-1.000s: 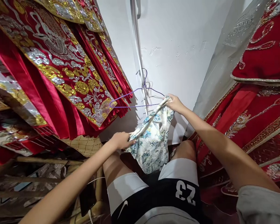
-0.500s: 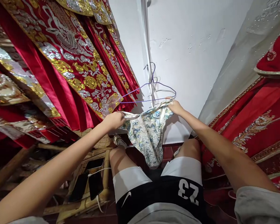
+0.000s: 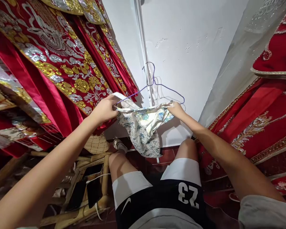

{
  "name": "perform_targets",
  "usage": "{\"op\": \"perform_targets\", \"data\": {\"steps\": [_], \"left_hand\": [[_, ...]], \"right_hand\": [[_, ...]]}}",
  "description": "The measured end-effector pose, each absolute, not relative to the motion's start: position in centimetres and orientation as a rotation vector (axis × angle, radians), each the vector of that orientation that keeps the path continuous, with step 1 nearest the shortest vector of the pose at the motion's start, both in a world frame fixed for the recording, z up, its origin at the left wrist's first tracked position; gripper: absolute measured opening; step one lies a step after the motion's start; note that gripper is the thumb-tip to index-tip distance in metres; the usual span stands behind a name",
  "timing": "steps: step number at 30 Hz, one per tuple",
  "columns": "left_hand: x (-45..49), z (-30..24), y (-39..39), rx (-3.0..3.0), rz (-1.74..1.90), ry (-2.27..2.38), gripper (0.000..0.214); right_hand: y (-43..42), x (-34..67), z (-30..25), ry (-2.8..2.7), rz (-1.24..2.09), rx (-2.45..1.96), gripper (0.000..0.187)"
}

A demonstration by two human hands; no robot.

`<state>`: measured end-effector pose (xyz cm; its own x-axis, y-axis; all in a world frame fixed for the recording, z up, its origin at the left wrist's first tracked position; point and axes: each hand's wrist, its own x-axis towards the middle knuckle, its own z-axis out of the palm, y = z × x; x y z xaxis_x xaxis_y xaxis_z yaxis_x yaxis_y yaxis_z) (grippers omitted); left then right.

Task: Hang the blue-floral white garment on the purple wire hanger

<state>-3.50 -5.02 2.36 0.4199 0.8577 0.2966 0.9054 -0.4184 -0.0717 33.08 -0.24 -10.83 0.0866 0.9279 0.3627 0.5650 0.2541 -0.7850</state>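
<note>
A purple wire hanger hangs by its hook against the wall strip. Below it, a white garment with a blue and green floral print is stretched sideways between both hands. My left hand is closed around the garment's left edge, where cloth lies over or around the hanger's left end. My right hand pinches the garment's upper right edge, just beneath the hanger's right corner, which still shows. The hanger's bottom bar is mostly hidden by the cloth.
Red dresses with gold and silver embroidery hang on the left. More red beaded clothing and sheer white fabric hang on the right. Dark phones with a white cable lie on a bamboo stool at lower left.
My left hand has moved up and left, bringing the garment's left side up to the hanger's left end. The garment's lower part has risen, and the camera view has shifted slightly.
</note>
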Motion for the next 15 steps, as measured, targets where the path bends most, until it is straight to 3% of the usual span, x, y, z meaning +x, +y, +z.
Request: {"op": "perform_targets", "data": {"steps": [7, 11, 15], "left_hand": [[-3.0, 1.2, -4.8, -2.458, -0.148, -1.466, 0.02], [-2.1, 1.4, -6.1, -2.517, -0.35, -1.385, 0.026], [1.2, 1.9, -5.1, -2.676, -0.686, -1.255, 0.023]], "right_hand": [[-3.0, 34.0, -8.6, -1.65, 0.226, -1.634, 0.018], [-4.5, 33.2, -8.1, -1.68, 0.223, -1.691, 0.012], [-7.1, 31.8, -8.6, -1.751, 0.387, -1.458, 0.018]]}}
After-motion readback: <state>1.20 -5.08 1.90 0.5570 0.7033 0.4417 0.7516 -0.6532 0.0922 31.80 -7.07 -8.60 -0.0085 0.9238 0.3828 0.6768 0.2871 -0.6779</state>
